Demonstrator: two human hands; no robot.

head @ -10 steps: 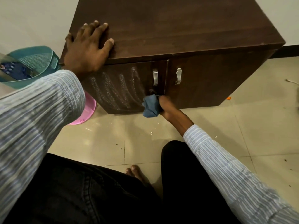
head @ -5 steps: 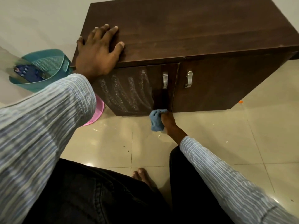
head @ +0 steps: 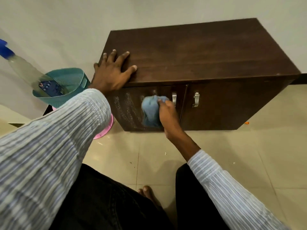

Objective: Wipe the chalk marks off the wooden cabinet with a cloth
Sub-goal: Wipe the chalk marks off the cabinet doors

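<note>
Only the head view here, looking down at a dark wooden cabinet (head: 199,52) standing on the tiled floor (head: 249,155) against the wall. The left hand (head: 111,74) lies flat on the top corner, fingers spread wide and straight, holding nothing, probably just bracing. The right hand (head: 167,112) has its fingers curled round a bunched-up blue cloth (head: 150,110) and presses it against the left door, just beside the metal handle (head: 174,98). Chalk marks (head: 123,108) are there as pale vertical streaks left of the cloth, so I'd say a good part of the door isn't done yet.

The cloth looks soft and light, floppy with a tail hanging down, so wadding it in the palm seems the sensible grip, otherwise it'll just slide. The door face looks smooth and stiff, and chalk should lift easily with some pressure.

Off to the left there's a teal basket (head: 73,77) with a spray bottle (head: 25,67) leaning in it, and something pink (head: 106,128) on the floor.
</note>
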